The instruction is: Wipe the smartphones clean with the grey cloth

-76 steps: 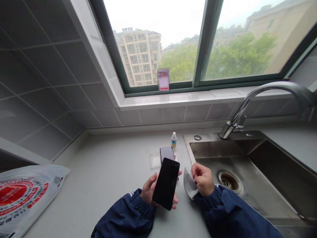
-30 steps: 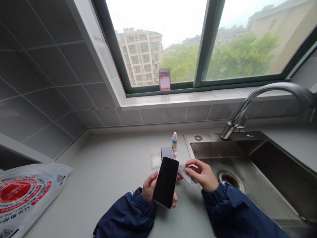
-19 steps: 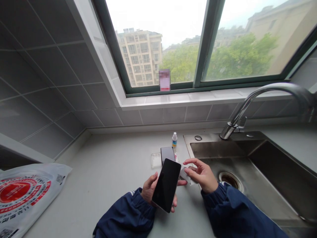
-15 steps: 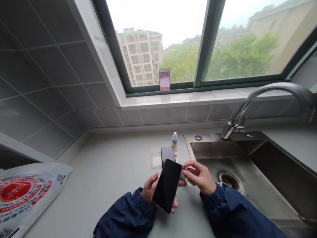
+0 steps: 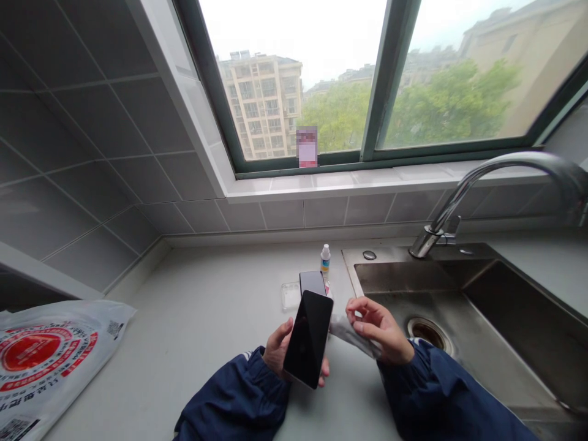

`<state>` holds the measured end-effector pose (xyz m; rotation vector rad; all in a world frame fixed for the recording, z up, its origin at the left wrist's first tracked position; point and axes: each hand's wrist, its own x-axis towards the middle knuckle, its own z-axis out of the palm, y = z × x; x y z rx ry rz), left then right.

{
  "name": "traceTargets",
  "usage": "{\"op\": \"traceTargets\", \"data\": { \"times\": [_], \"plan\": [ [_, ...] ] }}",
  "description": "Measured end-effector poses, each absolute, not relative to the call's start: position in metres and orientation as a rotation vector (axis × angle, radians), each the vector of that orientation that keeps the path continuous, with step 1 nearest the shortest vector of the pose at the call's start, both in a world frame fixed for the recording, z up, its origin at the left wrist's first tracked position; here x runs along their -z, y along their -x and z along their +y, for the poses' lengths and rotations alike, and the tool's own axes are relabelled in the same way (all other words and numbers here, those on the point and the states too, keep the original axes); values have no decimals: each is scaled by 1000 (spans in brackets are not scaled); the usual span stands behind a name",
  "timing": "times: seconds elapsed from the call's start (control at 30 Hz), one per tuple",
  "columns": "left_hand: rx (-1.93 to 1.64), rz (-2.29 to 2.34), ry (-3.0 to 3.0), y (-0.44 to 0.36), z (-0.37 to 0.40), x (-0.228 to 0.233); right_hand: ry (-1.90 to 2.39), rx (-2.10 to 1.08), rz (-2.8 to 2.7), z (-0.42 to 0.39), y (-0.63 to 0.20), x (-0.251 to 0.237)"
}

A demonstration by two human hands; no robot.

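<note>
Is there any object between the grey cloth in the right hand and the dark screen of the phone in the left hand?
Nothing visible. The right hand pinches the crumpled grey cloth just beside the black smartphone, which the left hand holds tilted above the pale grey countertop. Only open air separates them.

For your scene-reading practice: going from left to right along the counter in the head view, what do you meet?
Printed plastic bag → left hand → phone → cloth → right hand → sink drain → tap.
</note>
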<state>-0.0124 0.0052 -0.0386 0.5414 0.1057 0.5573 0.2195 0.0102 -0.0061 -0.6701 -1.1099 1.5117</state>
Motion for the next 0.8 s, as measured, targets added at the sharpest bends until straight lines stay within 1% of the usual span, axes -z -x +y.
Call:
{"op": "traceTargets", "data": {
  "times": [0.17,0.4,0.57,0.8],
  "plan": [
    [-613,125,-544,14,8,44,706,-1574,-1159,9,-220,2],
    [-644,125,-564,13,6,35,1003,-1599,-1112,16,-214,17],
    [-638,119,-586,14,5,37,1123,-1683,-1275,16,-213,24],
    [-620,92,-627,13,5,38,1104,-1560,-1509,14,-214,22]
  ]
}}
